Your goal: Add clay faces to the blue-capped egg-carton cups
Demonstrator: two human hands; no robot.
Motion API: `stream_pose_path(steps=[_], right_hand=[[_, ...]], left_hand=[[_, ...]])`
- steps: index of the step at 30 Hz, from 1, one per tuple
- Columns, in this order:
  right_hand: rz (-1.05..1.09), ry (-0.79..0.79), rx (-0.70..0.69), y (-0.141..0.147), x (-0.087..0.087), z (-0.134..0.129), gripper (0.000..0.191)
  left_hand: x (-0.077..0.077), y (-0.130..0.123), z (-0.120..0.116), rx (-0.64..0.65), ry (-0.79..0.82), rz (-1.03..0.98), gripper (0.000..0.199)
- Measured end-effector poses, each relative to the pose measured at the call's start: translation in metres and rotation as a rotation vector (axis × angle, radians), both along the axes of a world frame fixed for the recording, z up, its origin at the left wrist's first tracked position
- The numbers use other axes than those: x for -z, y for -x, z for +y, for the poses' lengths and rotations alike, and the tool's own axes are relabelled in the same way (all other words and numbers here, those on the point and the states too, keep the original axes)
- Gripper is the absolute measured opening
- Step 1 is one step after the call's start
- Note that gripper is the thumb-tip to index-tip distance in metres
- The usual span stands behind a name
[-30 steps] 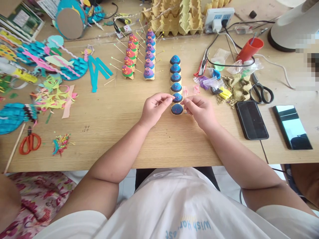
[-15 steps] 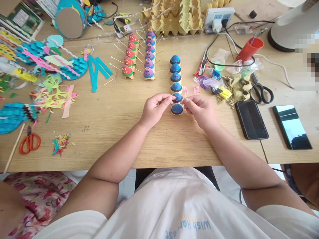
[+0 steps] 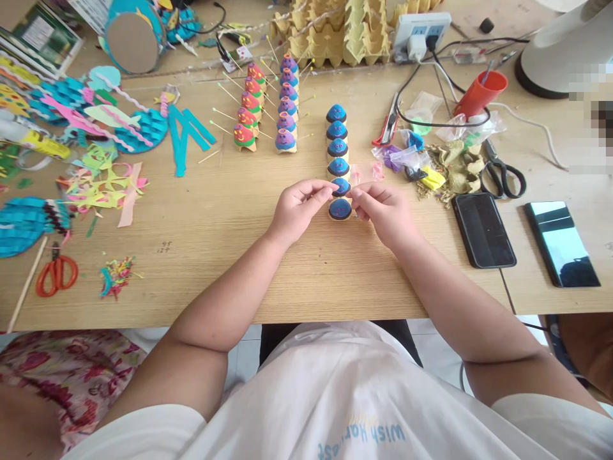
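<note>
A row of blue-topped egg-carton cups (image 3: pixel 338 147) with small faces runs away from me across the table. My left hand (image 3: pixel 305 203) is at the near end of the row, its thumb and forefinger pinched together. On the other side my right hand (image 3: pixel 382 207) also pinches, its fingers curled. Both sets of fingertips meet close to the second-nearest cup (image 3: pixel 341 186) and partly cover it. Whatever lies between the fingertips is too small to make out. The nearest cup (image 3: pixel 340 209) sits just below them, with a blue top and dark rim.
Left of the row stand red-green cups (image 3: pixel 244 135) and purple cups (image 3: pixel 286 140) with pins. To the right lie a red cutter (image 3: pixel 387 131), clay packets (image 3: pixel 400 158), black scissors (image 3: pixel 502 176) and two phones, one a black phone (image 3: pixel 484 231). Orange scissors (image 3: pixel 57 273) rest at far left.
Both hands stay almost in place, pinching near the same cup. The right fingertips have shifted slightly toward the left. The floral-clothed person at lower left has moved a little.
</note>
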State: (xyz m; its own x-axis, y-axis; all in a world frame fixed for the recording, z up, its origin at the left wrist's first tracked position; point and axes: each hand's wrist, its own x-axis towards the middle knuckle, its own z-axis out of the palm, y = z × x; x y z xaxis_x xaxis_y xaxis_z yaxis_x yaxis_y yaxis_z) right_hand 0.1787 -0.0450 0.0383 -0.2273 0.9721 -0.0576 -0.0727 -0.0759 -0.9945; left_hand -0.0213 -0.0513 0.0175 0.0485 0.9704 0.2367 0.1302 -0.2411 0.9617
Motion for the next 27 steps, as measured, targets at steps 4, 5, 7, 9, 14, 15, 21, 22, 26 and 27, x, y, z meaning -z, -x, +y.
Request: stream_pose_path(steps=[4,5,7,9,14,15,21,22,26,27], right_hand=[[0.147,0.131,-0.038,0.000,-0.003,0.001,0.046],[0.171,0.151,-0.042,0.000,-0.003,0.001,0.045],[0.193,0.178,-0.045,0.000,-0.004,0.001,0.041],[0.201,0.194,-0.045,0.000,-0.004,0.001,0.034],[0.259,0.247,-0.058,0.001,-0.004,0.003,0.018],[0.264,0.266,-0.062,0.002,-0.005,0.003,0.017],[0.243,0.433,-0.094,0.003,-0.012,0.004,0.027],[0.246,0.450,-0.093,0.003,-0.013,0.003,0.028],[0.261,0.453,-0.102,0.002,-0.013,0.001,0.026],[0.260,0.443,-0.112,0.002,-0.013,0.001,0.023]], left_hand=[[0.002,0.000,0.001,0.013,0.012,-0.036,0.046],[0.003,0.000,0.001,0.013,0.011,-0.041,0.047],[0.005,0.001,0.002,0.010,0.006,-0.047,0.048],[0.005,0.001,0.002,0.006,0.005,-0.048,0.048],[0.001,0.001,0.000,0.036,0.027,-0.022,0.048],[0.000,0.001,-0.001,0.041,0.028,-0.023,0.049],[-0.003,-0.001,-0.002,0.041,0.022,-0.095,0.047],[-0.003,-0.001,-0.002,0.045,0.024,-0.099,0.046],[-0.002,0.000,-0.002,0.074,0.007,-0.096,0.038],[-0.002,0.000,-0.002,0.077,-0.008,-0.087,0.037]])
